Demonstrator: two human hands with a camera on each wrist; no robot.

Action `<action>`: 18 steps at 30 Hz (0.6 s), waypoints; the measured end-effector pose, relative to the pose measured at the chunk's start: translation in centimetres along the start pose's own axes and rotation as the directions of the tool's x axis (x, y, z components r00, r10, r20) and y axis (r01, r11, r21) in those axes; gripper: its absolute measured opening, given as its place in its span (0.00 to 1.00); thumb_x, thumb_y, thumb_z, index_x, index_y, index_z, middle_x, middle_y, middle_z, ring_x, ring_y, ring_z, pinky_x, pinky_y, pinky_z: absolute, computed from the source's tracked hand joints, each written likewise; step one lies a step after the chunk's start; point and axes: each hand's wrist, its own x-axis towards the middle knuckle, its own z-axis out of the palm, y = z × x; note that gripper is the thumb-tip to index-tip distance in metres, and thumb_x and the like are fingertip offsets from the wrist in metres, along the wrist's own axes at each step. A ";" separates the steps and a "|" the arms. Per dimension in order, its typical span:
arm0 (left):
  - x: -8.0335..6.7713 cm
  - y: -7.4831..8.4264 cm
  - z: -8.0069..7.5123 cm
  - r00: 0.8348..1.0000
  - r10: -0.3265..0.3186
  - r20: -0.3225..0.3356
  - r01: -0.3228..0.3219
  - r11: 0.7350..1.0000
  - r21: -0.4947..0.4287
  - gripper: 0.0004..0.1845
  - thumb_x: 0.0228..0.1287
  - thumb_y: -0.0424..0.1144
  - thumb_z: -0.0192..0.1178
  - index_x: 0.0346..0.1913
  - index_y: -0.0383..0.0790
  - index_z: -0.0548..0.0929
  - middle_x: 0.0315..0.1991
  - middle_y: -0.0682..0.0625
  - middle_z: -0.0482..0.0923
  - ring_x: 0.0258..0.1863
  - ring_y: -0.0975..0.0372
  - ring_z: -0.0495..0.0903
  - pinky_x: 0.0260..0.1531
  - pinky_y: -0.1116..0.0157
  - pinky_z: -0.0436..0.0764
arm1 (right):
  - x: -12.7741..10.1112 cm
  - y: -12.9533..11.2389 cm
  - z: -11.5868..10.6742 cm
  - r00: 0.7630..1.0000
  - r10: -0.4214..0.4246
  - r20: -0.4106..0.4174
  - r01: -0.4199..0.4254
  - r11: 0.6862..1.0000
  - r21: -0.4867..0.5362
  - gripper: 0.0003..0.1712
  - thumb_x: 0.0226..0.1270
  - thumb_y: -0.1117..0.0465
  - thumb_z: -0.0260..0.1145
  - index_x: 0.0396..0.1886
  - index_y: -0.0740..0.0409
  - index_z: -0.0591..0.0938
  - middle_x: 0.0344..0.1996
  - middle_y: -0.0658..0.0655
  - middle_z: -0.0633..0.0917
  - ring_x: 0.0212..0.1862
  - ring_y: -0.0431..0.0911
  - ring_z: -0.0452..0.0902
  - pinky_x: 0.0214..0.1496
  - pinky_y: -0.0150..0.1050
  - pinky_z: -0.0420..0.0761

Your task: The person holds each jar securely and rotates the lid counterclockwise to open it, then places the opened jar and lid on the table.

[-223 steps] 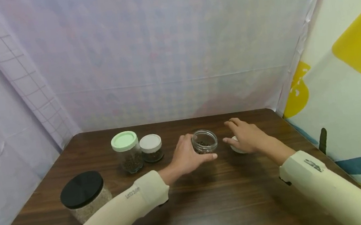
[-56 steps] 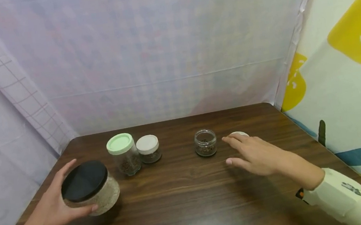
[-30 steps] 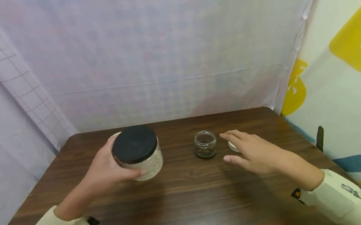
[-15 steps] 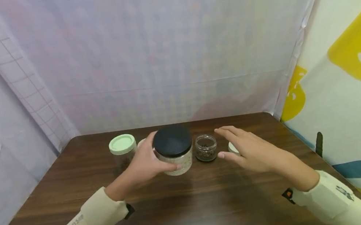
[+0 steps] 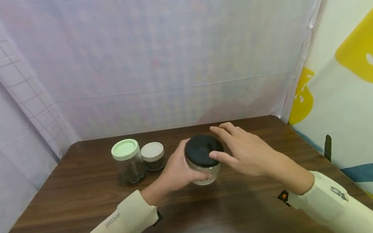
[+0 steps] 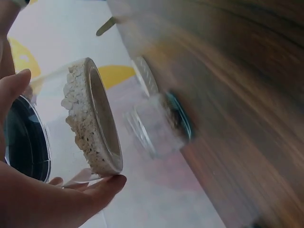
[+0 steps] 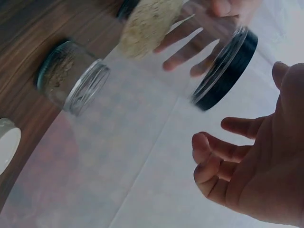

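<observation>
My left hand (image 5: 177, 169) grips a large clear jar (image 5: 204, 169) with a black lid (image 5: 203, 151) and pale grainy contents (image 6: 84, 126). It holds the jar a little above the dark wooden table (image 5: 196, 214). My right hand (image 5: 242, 149) hovers at the lid with its fingers spread. In the right wrist view a gap shows between those fingers (image 7: 213, 154) and the black lid (image 7: 229, 61). A small open glass jar (image 7: 71, 81) of dark bits stands behind the large jar, hidden in the head view. Its white lid (image 7: 6, 145) lies beside it.
A green-lidded jar (image 5: 127, 164) and a shorter white-lidded jar (image 5: 153, 156) stand together at the back left of the table. Cloth walls close in the back, left and right sides. The table's front half is bare wood.
My left hand has carried the black-lidded jar from the table's left to the middle, in front of the small open jar. My right hand has moved left to the lid.
</observation>
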 end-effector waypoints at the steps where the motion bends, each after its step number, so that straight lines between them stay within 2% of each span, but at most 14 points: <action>1: 0.1 0.1 0.3 1.000 -0.002 0.006 0.002 1.000 0.011 0.57 0.41 0.44 0.84 0.74 0.48 0.61 0.65 0.50 0.75 0.60 0.56 0.78 0.59 0.51 0.78 | 0.1 -0.2 0.0 1.000 0.004 0.000 -0.004 1.000 -0.011 0.48 0.71 0.23 0.44 0.81 0.45 0.58 0.70 0.56 0.69 0.64 0.55 0.74 0.57 0.56 0.81; 6: 0.3 0.4 1.6 0.999 -0.013 0.035 0.011 0.998 0.058 0.58 0.43 0.47 0.83 0.76 0.46 0.58 0.65 0.49 0.75 0.60 0.57 0.79 0.58 0.53 0.79 | 0.8 -0.9 0.5 1.000 0.024 0.016 -0.022 0.995 -0.098 0.53 0.66 0.18 0.42 0.81 0.44 0.57 0.65 0.57 0.71 0.55 0.53 0.77 0.47 0.51 0.83; 10: 0.4 0.7 2.3 0.998 -0.018 0.058 0.015 0.998 0.058 0.58 0.45 0.51 0.82 0.77 0.45 0.57 0.64 0.50 0.75 0.57 0.59 0.80 0.56 0.56 0.81 | 1.1 -1.3 0.8 0.999 0.026 0.031 -0.021 0.988 -0.153 0.55 0.64 0.17 0.42 0.81 0.44 0.58 0.64 0.59 0.72 0.51 0.54 0.78 0.40 0.48 0.83; 18: 0.8 1.5 2.8 0.998 -0.022 0.057 0.018 0.997 0.076 0.56 0.46 0.54 0.80 0.77 0.47 0.60 0.67 0.51 0.73 0.60 0.58 0.78 0.58 0.55 0.79 | 1.4 -1.8 0.8 0.999 0.023 0.043 -0.012 0.969 -0.245 0.55 0.60 0.15 0.43 0.78 0.43 0.65 0.57 0.59 0.76 0.42 0.51 0.75 0.31 0.42 0.78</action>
